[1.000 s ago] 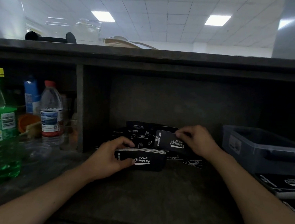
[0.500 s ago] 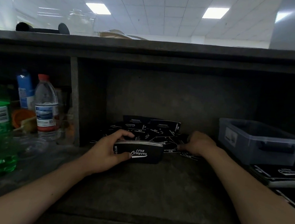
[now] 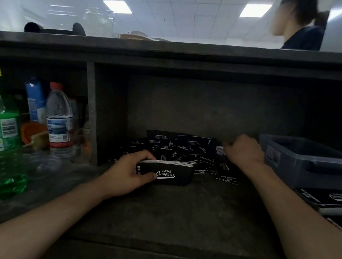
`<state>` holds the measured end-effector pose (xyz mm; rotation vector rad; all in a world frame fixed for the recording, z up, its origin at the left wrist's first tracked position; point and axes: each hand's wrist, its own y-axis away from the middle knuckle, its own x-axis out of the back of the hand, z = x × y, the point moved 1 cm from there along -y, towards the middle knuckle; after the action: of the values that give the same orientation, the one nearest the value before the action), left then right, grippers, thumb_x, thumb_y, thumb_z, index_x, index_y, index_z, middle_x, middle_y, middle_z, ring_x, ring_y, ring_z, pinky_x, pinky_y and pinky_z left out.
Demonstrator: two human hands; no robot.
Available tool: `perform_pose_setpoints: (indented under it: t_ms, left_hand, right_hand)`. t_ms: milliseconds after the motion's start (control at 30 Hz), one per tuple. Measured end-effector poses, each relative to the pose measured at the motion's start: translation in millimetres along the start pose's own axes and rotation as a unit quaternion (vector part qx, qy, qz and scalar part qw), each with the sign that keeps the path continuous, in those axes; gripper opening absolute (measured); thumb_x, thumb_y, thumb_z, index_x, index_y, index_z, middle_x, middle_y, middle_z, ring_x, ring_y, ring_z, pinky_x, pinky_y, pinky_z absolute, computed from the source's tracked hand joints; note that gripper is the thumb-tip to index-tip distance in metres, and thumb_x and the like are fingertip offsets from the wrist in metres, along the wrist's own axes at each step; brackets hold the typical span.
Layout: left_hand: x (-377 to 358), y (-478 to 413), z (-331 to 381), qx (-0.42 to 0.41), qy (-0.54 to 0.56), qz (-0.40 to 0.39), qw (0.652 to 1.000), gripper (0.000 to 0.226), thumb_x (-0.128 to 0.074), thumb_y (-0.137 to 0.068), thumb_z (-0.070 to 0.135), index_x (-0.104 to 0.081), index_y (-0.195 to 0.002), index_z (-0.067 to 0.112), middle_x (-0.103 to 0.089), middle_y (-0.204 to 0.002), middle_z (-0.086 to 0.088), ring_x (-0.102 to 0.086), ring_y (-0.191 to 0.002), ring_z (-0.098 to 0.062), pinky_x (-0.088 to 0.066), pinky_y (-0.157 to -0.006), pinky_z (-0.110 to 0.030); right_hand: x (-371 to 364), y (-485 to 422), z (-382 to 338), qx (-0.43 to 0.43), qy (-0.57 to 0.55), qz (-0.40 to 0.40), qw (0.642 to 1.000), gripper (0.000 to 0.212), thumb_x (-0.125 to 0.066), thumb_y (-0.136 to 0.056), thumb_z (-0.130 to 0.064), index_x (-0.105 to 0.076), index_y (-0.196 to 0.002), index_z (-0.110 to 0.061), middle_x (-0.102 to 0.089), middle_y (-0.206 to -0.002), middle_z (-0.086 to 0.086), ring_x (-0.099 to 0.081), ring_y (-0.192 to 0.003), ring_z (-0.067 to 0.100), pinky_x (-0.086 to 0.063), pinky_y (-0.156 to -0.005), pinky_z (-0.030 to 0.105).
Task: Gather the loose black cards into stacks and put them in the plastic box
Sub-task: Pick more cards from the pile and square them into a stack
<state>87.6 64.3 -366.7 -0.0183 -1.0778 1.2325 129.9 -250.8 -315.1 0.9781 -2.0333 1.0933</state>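
Gathering: left grip (image 3: 127, 173) holds a stack (image 3: 173, 171) on edge on the shelf (image 3: 180, 211).
Right grip (image 3: 244, 150): pinches one card (image 3: 220, 150) above the loose cards (image 3: 170, 147).
Box (image 3: 306, 162): just right of the right grip, contents unclear.
Risk: stack fans out or tips if the left grip loosens while the card goes in; the thin pinch could drop the card.

I see a dark countertop (image 3: 172, 47) spanning my view; above it, a white tiled ceiling (image 3: 185, 18) carries two lit panels (image 3: 117, 6). Below it, a grey divider (image 3: 89, 112) splits the dim shelf recess (image 3: 208, 112).
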Motion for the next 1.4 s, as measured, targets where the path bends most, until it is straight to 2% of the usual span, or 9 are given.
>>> perform_pose_setpoints:
  t_ms: [100,200,300,467,667,767,933,1200,1400]
  left_hand:
    - [0,0,0,0.004,-0.002,-0.003,1.0,0.019,-0.076,-0.085,0.013,-0.066,-0.1,0.018,-0.071,-0.093,0.006,-0.068,-0.087,-0.009,-0.056,-0.08,-0.031]
    - [0,-1,0,0.009,0.0,-0.002,1.0,0.019,-0.076,-0.085,0.013,-0.066,-0.1,0.019,-0.071,-0.093,0.007,-0.068,-0.086,-0.007,-0.056,-0.079,-0.029]
    - [0,0,0,0.013,0.001,0.001,1.0,0.019,-0.077,-0.085,0.012,-0.066,-0.098,0.019,-0.071,-0.092,0.006,-0.068,-0.085,-0.007,-0.056,-0.078,-0.031]
    - [1,0,1,0.019,0.004,0.001,1.0,0.026,-0.078,-0.084,0.016,-0.063,-0.105,0.021,-0.07,-0.098,0.008,-0.067,-0.091,-0.005,-0.056,-0.083,-0.029]
    - [2,1,2,0.032,0.004,-0.001,0.999,0.04,-0.078,-0.084,0.018,-0.058,-0.119,0.023,-0.067,-0.109,0.008,-0.065,-0.1,-0.001,-0.054,-0.091,-0.023]
    - [1,0,1,0.029,0.003,0.001,1.0,0.043,-0.078,-0.084,0.017,-0.057,-0.121,0.023,-0.066,-0.111,0.009,-0.064,-0.101,0.001,-0.053,-0.093,-0.023]
    - [-1,-1,-4,0.035,0.0,0.009,0.999,0.065,-0.081,-0.081,0.018,-0.047,-0.136,0.025,-0.06,-0.123,0.012,-0.06,-0.111,0.002,-0.049,-0.104,-0.03]
    - [0,-1,-6,0.037,0.047,-0.007,0.998,0.08,-0.079,-0.083,0.013,-0.035,-0.147,0.029,-0.064,-0.127,0.011,-0.058,-0.12,0.0,-0.047,-0.107,-0.033]
    - [-2,-1,-3,0.026,0.105,-0.001,0.994,0.075,-0.074,-0.085,0.0,-0.039,-0.146,0.026,-0.067,-0.123,0.0,-0.063,-0.118,-0.009,-0.052,-0.099,-0.026]
  right_hand:
    - [2,-3,-3,0.038,-0.066,0.023,0.997,0.027,-0.066,-0.089,-0.026,-0.071,-0.113,-0.016,-0.07,-0.107,0.014,-0.066,-0.099,0.031,-0.047,-0.078,0.03]
    - [-4,-1,-9,0.045,-0.32,-0.074,0.943,0.06,-0.071,-0.078,0.004,-0.058,-0.13,-0.023,-0.068,-0.081,-0.001,-0.066,-0.074,0.01,-0.051,-0.061,0.021]
    - [-12,3,-19,0.024,-0.441,-0.141,0.886,0.058,-0.067,-0.08,0.003,-0.053,-0.116,-0.04,-0.069,-0.061,-0.018,-0.064,-0.053,-0.004,-0.044,-0.039,0.013]
    - [-22,8,-29,0.014,-0.562,-0.189,0.805,0.027,-0.064,-0.086,0.0,-0.061,-0.095,-0.025,-0.074,-0.082,-0.007,-0.07,-0.066,0.007,-0.051,-0.047,0.021]
    - [-31,9,-29,0.047,-0.588,-0.208,0.78,0.102,-0.062,-0.075,0.023,-0.033,-0.139,-0.052,-0.072,-0.105,0.006,-0.072,-0.092,0.019,-0.06,-0.068,0.037]
    - [-27,11,-34,0.051,-0.614,-0.204,0.761,0.081,-0.059,-0.081,0.018,-0.051,-0.129,-0.047,-0.065,-0.119,-0.001,-0.07,-0.1,0.02,-0.06,-0.073,0.042]
    - [-30,15,-37,0.026,-0.605,-0.2,0.77,0.018,-0.056,-0.098,-0.01,-0.062,-0.107,-0.024,-0.071,-0.099,0.001,-0.072,-0.08,0.016,-0.057,-0.064,0.034]
    - [-31,22,-35,-0.046,-0.539,-0.408,0.736,0.023,-0.049,-0.088,-0.026,-0.059,-0.107,-0.019,-0.072,-0.098,0.008,-0.065,-0.092,0.021,-0.046,-0.08,0.033]
    - [-22,11,-24,-0.051,-0.568,-0.392,0.722,0.009,-0.057,-0.09,-0.012,-0.064,-0.095,-0.017,-0.075,-0.098,0.007,-0.073,-0.088,0.02,-0.057,-0.07,0.029]
